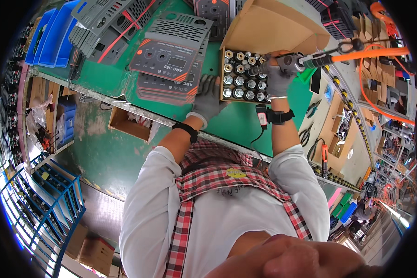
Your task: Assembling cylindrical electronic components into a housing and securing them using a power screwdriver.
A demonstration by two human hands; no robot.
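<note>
My right hand [278, 79], in a grey glove, is closed around a dark air tool [288, 63] joined to an orange hose [370, 54]. It is over the right side of an open cardboard box [259, 33], whose lid flap stands up at the back. Rows of black connectors with silver hex nuts [239, 80] fill the box. My left hand [207, 101], gloved too, lies with fingers stretched on the green tabletop [167, 110]. Its place is between the box's left wall and a stack of grey sheet-metal panels [164, 58] with orange markings. The tool's tip is hidden.
More grey panels tied with red cord [113, 30] stand at the back left, beside blue bins [55, 34]. Pliers [313, 107], a phone [315, 81] and an orange-handled screwdriver [324, 155] lie to the right. A black-and-yellow striped edge [350, 104] runs along that side.
</note>
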